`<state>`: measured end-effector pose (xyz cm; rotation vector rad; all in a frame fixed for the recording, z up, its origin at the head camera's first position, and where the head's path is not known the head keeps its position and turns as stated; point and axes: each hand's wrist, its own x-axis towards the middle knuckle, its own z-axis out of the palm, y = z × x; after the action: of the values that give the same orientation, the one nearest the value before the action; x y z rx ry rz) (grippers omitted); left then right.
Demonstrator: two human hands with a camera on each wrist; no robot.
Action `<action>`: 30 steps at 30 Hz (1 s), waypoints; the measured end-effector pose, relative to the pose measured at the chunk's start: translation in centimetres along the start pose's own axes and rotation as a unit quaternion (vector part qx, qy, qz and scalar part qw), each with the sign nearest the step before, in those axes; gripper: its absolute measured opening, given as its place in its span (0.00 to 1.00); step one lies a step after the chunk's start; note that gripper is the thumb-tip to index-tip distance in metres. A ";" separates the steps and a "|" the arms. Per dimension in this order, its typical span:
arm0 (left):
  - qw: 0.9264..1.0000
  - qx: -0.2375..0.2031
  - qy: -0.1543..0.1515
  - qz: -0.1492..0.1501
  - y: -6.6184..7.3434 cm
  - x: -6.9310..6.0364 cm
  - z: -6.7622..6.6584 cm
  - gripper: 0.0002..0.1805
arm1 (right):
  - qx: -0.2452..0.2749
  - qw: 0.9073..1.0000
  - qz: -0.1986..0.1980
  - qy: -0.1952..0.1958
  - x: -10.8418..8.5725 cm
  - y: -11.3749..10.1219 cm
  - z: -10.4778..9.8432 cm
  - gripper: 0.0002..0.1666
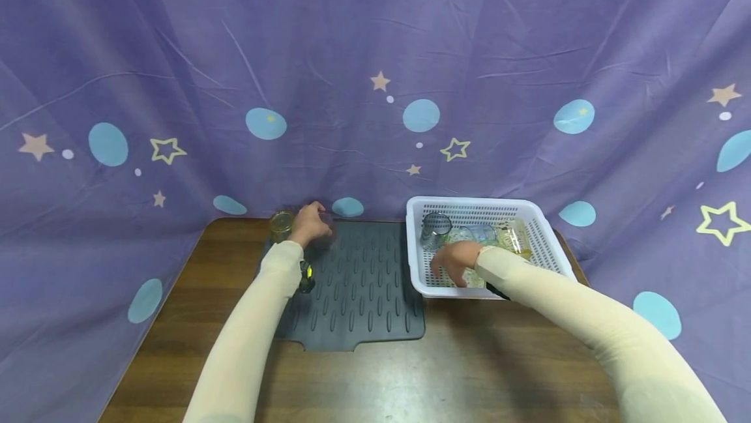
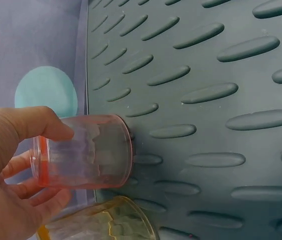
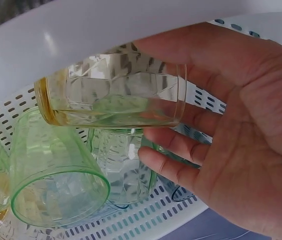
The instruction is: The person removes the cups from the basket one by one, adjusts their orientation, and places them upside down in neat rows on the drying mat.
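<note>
My left hand (image 1: 311, 222) is at the back left of a dark ridged drying mat (image 1: 364, 279). It holds a clear pink cup (image 2: 88, 152) near its thicker base, thumb on one side and fingers on the other. The cup's rim faces the mat; contact is hard to tell. Beside it on the mat is a yellow cup (image 2: 103, 222), also rim down. Inside a white basket (image 1: 446, 292), my right hand (image 3: 235, 110) grips a clear amber cup (image 3: 116, 90) around its rim end. Part of the thumb is hidden by the basket's edge.
Green cups (image 3: 56, 165) lie close to the amber one in the basket. A dark-tinted glass (image 1: 436, 231) and a blue cup (image 1: 482, 234) are there too. The basket stands right of the mat on a wooden table (image 1: 469, 371), before a purple curtain (image 1: 328, 51).
</note>
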<state>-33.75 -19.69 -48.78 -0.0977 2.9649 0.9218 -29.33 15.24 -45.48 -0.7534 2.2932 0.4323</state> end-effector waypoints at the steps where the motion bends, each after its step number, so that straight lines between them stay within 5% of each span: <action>1: 1.000 0.007 0.001 0.003 0.0 0.0 -0.1 0.34 | -0.002 1.000 0.001 0.000 0.0 0.0 -0.1 0.40; 18: 0.998 0.053 -0.016 -0.017 -0.1 0.5 -0.3 0.34 | -0.024 1.000 0.003 0.005 -0.2 -0.2 -0.6 0.41; 30: 0.998 0.063 -0.013 -0.001 -0.1 0.5 -0.2 0.35 | -0.013 0.999 -0.015 0.026 -1.0 0.5 -1.1 0.42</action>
<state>-34.22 -19.93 -48.65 -0.0855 2.9890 0.7286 -29.59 15.48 -44.01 -0.8200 2.3260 0.4332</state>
